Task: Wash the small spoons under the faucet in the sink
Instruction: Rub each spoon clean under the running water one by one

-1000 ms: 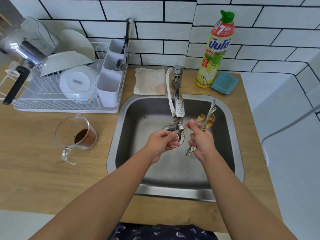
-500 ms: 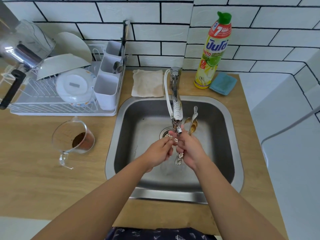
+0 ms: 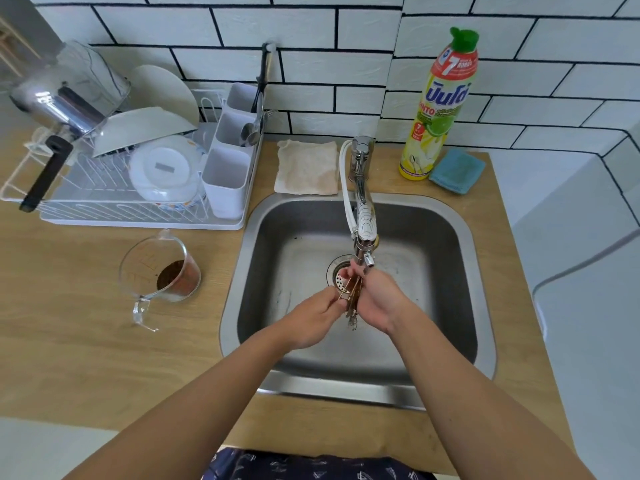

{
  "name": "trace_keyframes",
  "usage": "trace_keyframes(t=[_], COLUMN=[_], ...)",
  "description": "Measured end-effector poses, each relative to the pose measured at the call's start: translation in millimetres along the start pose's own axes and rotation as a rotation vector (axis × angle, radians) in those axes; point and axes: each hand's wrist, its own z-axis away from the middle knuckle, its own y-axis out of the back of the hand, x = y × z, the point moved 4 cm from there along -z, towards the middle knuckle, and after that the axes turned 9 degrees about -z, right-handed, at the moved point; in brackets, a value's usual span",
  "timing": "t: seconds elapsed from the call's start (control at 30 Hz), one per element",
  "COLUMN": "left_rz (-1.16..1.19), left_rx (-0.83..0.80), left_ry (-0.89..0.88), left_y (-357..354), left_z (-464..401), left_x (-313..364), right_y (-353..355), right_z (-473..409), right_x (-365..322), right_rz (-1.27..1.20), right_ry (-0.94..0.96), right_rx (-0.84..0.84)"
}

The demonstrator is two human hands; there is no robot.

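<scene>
The fingers [image 3: 349, 271] of the right hand [image 3: 377, 299] are curled round a bundle of small spoons [image 3: 352, 295], gripping the thin gold-toned handles, whose decorated ends hang below the palm. The left hand [image 3: 311, 320] meets it from the other side, its thumb and fingertips pinching one handle out of the bundle. The spoon bowls are hidden behind the right hand. The bundle sits just under the faucet [image 3: 362, 216] nozzle, above the drain strainer [image 3: 337, 275], in the middle of the steel sink [image 3: 450, 237]. Whether water is running cannot be told.

A white hose runs along the faucet neck. Behind the sink, on the wooden desk [image 3: 69, 341], a beige cloth [image 3: 306, 168] lies flat against the tiled wall. To its right stands a yellow dish soap bottle [image 3: 438, 109] with a green cap; its red shoulder band carries a large "7", below that is blue Thai lettering, then a smaller word reading roughly "NTO" beside a lime picture. A folded blue cloth [image 3: 457, 169] lies just beside the bottle's base.

Left of the sink a clear measuring jug [image 3: 161, 271] holds a dark brown residue; its red scale marks are too small to read. Behind it a white dish rack [image 3: 121, 199] carries plates, a bowl, a pot with a black handle and a cutlery holder [image 3: 227, 181].
</scene>
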Motion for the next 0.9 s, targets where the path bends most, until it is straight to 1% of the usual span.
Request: trace_keyframes(t=[0.07,0.17,0.23,0.3,0.37,0.43,0.5,0.57,0.63,0.67,0.73,0.8,0.9], left_rz=[0.143,0.462,0.612,0.709,0.684,0.553,0.46,0.46,0.436,0.416,0.416,0.473,0.548], left_rx=[-0.044,-0.118,-0.145,-0.172,-0.206,-0.215,-0.186,-0.172,-0.193,-0.22,-0.288,-0.323,-0.361], left_ry=[0.063,0.199,0.222,0.201,0.169,0.134,0.125,0.137,0.138,0.134,0.129,0.128,0.147], left_y=[-1,-2,-1,0,-1,-4,-6,-6,-4,-3,-2,0,3], left_z=[0,0,0,-1,0,-2,-3,-2,0,1,4,7,10], left_x=[-1,-2,1,4,6,6,4,2,0,-1,-2,-2,-3], right_y=[-2,-5,-7,-7,-8,-9,-7,-7,-6,-4,1,6,11], right_z=[2,7,12,14,17,18,19,21,23,22,18,15,15], right_x=[0,2,3,2,1,0,-1,-4,-10,-14,-20,-24,-26], right_rz=[0.059,0.214,0.304,0.398,0.483,0.532,0.578,0.647,0.685,0.667,0.552,0.444,0.364], right_ry=[0.019,0.044,0.056,0.075,0.07,0.044,0.026,-0.003,-0.009,0.009,0.106,0.228,0.347], right_rx=[-0.017,-0.01,0.003,0.005,0.002,-0.016,-0.043,-0.081,-0.115,-0.121,-0.12,-0.101,-0.063])
